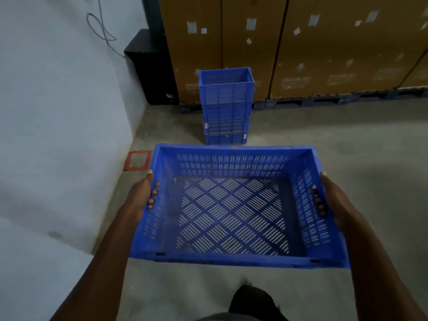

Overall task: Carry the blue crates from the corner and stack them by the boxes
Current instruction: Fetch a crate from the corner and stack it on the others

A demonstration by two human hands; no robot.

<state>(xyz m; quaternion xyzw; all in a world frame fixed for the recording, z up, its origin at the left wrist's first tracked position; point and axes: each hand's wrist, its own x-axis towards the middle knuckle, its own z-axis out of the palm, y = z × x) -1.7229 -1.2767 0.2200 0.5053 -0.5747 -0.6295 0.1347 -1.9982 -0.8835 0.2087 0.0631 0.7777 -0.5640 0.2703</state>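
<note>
Both hands are on a shallow blue plastic crate with slotted walls and a diamond-pattern vented floor (231, 212), held up in the air in front of the person, open side up, nothing in it. The left hand (141, 195) grips the left short wall: palm on the outside, thumb up along the rim, and four fingertips (154, 193) poking through the handle slot to the inside. The right hand (333, 198) does the same on the right wall, its fingers (318, 201) curled in through the slot. So both sets of fingers are wrapped tight round the crate's handles, not spread at all.

Straight ahead on the grey concrete floor (347, 147) sits a stack of blue plastic crates (225, 107), looks like four high, well apart from the carried one. The stack stands just in front of a row of tall brown cardboard boxes (301, 47) on dark pallets (324, 101). To the left there's a pale grey wall (58, 112) with a looping black cable (102, 28), a black cabinet (150, 66) in the corner, and a red square outline (137, 160) on the floor. A dark shoe (252, 300) shows at the bottom.
</note>
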